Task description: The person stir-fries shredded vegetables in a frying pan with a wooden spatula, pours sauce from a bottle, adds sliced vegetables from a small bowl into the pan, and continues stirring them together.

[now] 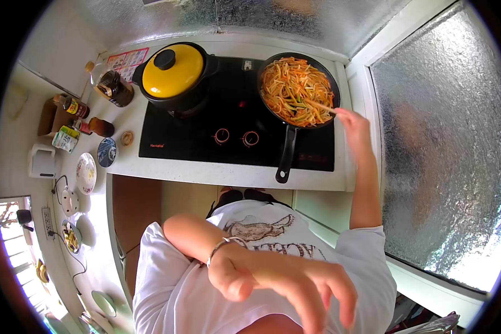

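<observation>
Shredded orange and pale vegetables (295, 89) fill a black frying pan (267, 106) on the right side of the black cooktop (195, 139). My right hand (354, 129) is at the pan's right edge, closed on chopsticks (320, 106) whose far ends are in the vegetables. The pan's black handle (287, 153) points toward me, and neither hand touches it. My left hand (286, 281) hangs in front of my chest with its fingers apart and bent, holding nothing. A bracelet circles its wrist.
A black pot with a yellow lid (179, 72) stands at the cooktop's left. Left of it are a large bottle (114, 86), smaller jars (101, 127), a blue bowl (107, 152) and a patterned plate (86, 173). A textured glass panel (434, 139) borders the right side.
</observation>
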`<state>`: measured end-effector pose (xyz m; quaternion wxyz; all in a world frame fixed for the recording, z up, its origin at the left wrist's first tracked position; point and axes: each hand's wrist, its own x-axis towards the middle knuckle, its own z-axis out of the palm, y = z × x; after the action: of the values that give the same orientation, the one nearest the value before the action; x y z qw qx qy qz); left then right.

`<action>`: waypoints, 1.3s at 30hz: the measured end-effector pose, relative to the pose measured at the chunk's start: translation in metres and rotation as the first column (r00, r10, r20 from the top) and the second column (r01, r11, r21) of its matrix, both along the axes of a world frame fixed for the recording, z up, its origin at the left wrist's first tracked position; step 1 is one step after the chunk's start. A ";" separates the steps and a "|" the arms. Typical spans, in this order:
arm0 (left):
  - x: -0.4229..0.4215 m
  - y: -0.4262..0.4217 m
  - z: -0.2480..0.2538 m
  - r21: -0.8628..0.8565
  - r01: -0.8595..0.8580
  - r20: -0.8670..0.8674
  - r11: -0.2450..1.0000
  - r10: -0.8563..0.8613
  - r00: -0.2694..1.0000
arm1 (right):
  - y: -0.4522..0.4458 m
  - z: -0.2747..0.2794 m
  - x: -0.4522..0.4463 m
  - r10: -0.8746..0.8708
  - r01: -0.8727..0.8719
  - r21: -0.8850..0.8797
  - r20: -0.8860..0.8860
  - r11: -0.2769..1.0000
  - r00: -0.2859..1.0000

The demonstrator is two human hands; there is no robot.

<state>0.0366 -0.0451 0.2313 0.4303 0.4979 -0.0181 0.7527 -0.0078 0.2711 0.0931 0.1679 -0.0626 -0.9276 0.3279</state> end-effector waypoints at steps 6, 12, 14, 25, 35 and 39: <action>-0.033 -0.008 -0.022 -0.510 -0.280 -0.248 0.813 0.173 0.953 | 0.030 -0.015 -0.013 -0.182 0.177 -0.065 -0.081 0.982 0.980; -0.056 0.006 -0.141 -0.816 -0.460 -0.319 0.350 0.390 0.864 | 0.012 0.013 -0.007 -0.044 0.042 0.066 0.020 0.997 0.999; -0.056 0.003 -0.183 -0.923 -0.376 -0.321 0.078 0.378 0.868 | 0.008 0.056 0.003 -0.043 0.036 0.049 0.162 0.998 0.986; -0.032 0.033 -0.217 -0.985 -0.163 -0.136 0.059 0.319 0.938 | 0.010 0.083 -0.017 0.184 -0.212 0.058 0.314 0.976 0.932; -0.028 0.040 -0.220 -0.988 -0.139 -0.111 0.069 0.313 0.943 | -0.002 0.067 -0.033 0.305 -0.221 -0.278 0.309 0.935 0.901; -0.027 0.041 -0.222 -0.990 -0.125 -0.095 0.071 0.329 0.939 | -0.009 0.032 -0.055 0.369 -0.362 -0.072 0.197 0.929 0.908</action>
<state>0.0099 -0.0040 0.0093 0.5245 0.0221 0.5308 0.6653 -0.0633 0.2620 0.1254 0.0049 0.0757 -0.9296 0.3606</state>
